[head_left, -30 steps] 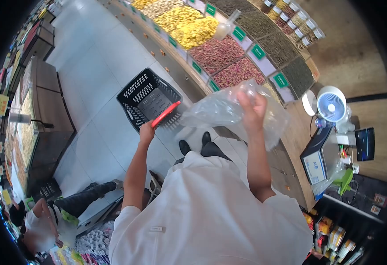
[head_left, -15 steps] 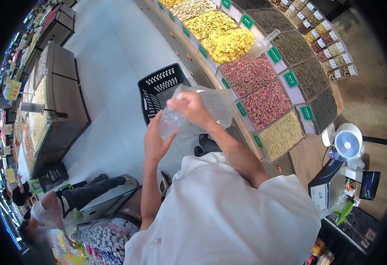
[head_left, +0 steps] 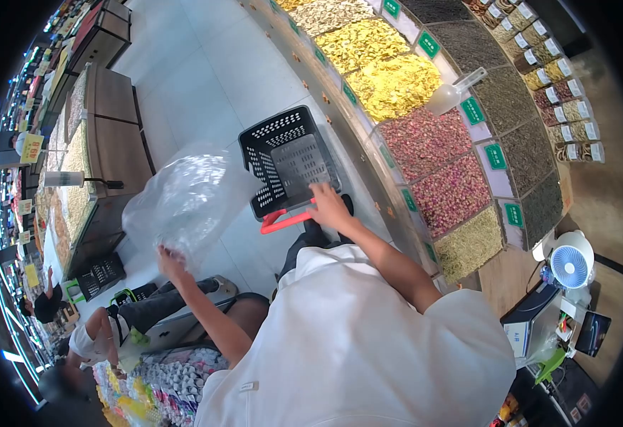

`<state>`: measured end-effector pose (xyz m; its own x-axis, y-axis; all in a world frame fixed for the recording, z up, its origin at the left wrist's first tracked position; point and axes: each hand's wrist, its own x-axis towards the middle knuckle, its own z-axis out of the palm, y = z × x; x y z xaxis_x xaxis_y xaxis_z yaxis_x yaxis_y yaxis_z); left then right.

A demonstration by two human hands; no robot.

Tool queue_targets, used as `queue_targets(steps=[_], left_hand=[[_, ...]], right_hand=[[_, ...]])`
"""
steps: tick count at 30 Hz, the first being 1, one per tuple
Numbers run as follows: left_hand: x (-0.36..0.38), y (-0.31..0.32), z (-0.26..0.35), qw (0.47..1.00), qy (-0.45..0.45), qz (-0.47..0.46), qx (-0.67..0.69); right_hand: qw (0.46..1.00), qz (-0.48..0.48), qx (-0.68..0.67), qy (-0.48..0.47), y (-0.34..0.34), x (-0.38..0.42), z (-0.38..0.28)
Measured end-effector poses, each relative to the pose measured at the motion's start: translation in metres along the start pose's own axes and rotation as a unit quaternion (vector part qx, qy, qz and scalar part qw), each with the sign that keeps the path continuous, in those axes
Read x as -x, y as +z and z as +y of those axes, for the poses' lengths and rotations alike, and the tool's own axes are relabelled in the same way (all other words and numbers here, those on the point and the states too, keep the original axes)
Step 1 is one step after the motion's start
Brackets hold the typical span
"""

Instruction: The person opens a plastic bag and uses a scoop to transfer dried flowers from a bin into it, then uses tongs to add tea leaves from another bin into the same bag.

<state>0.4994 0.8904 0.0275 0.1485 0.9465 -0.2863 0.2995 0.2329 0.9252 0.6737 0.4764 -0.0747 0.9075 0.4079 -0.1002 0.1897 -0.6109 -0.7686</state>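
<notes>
My left hand (head_left: 174, 264) pinches the edge of a clear plastic bag (head_left: 183, 203), which billows out to the left of the basket. My right hand (head_left: 328, 206) is over the near edge of a black basket (head_left: 301, 160), next to its red handle (head_left: 286, 221). The fingers of that hand look partly spread, with nothing held in them. Inside the basket only its perforated bottom shows. To the right, bins hold yellow petals (head_left: 400, 84), pink buds (head_left: 450, 196) and pale green dried goods (head_left: 471, 245).
A clear scoop (head_left: 453, 92) lies across the bins. At far right are stacked jars (head_left: 550, 89) and a small fan (head_left: 569, 265). On the left stands another display counter (head_left: 112, 149). Another person (head_left: 94, 338) is at the lower left.
My hands have moved apart: the left went left and down with the bag, which spread open, and the right let go of the bag. The basket now shows more fully, with its red handle.
</notes>
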Motion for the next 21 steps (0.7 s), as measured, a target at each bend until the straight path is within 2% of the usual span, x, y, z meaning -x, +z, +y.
queue_targets(steps=[1,2,4,5,7,8,9,11,12,13,15,17,19,20,21], left_hand=[[-0.01,-0.01,-0.002,1.0,0.0,0.001,-0.003],[-0.02,-0.018,-0.007,1.0,0.005,0.007,0.019],[-0.03,-0.017,-0.012,0.999,0.008,0.008,0.036],[-0.03,-0.011,-0.018,0.999,0.009,-0.022,0.029],[-0.022,0.007,-0.021,0.998,0.008,-0.062,0.02],[-0.017,0.02,-0.02,0.993,0.014,-0.115,0.016],[-0.014,0.037,-0.019,0.985,0.018,-0.171,0.013],[-0.015,0.069,-0.022,0.978,0.012,-0.206,0.017],[-0.012,0.086,-0.021,0.97,0.022,-0.241,-0.013],[-0.007,0.104,-0.02,0.959,0.034,-0.278,-0.042],[0.01,0.142,-0.017,0.936,0.052,-0.344,-0.062],[0.022,0.172,-0.015,0.905,0.073,-0.41,-0.082],[0.032,0.197,-0.012,0.829,0.217,-0.504,-0.114],[0.039,0.207,-0.005,0.814,0.22,-0.526,-0.111],[0.049,0.216,0.006,0.787,0.263,-0.547,-0.113]], right_hand=[[0.994,-0.043,0.101,-0.03,0.011,0.007,0.0],[0.994,-0.044,0.099,-0.027,0.024,0.011,0.0],[0.957,-0.044,0.242,-0.152,0.054,0.016,0.005],[0.958,-0.044,0.243,-0.147,0.066,0.013,0.01],[0.95,-0.126,0.248,-0.141,0.088,0.009,0.017],[0.946,-0.148,0.251,-0.145,0.093,0.002,0.022],[0.947,-0.141,0.256,-0.129,0.096,-0.001,0.026],[0.946,-0.11,0.232,-0.199,0.096,-0.007,0.032],[0.945,-0.117,0.228,-0.201,0.091,-0.012,0.032],[0.949,-0.104,0.24,-0.177,0.091,-0.019,0.034],[0.941,-0.118,0.244,-0.201,0.095,-0.037,0.037],[0.94,-0.142,0.279,-0.138,0.102,-0.056,0.037],[0.941,-0.106,0.31,-0.088,0.104,-0.067,0.027],[0.963,-0.091,0.248,-0.048,0.101,-0.072,0.014],[0.98,-0.072,0.183,-0.012,0.091,-0.073,-0.004]])
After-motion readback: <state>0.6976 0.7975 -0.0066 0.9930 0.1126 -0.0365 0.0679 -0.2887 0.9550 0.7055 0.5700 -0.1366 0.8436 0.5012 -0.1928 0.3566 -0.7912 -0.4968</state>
